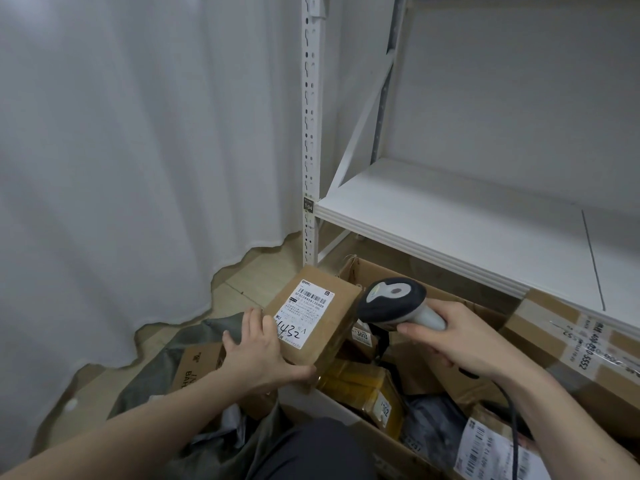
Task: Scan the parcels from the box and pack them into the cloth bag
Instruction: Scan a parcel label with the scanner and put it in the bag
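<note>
1. the left hand [258,355] holds a brown parcel [313,320] up by its near left corner, fingers spread along the left side and thumb curled under the near edge; its white label [306,318] faces up.
2. the right hand [460,341] is wrapped round the handle of a grey scanner [393,299], whose head sits just right of the parcel, near the label.
3. judging by this, the parcel is being scanned or has just been; it is not packed.
4. the cloth bag [194,344], dark green, lies on the floor to the left; at least one carton [199,368] is already inside.
5. the box [408,379], on the right under the white shelf [467,216], holds several more parcels, so much remains.
</note>
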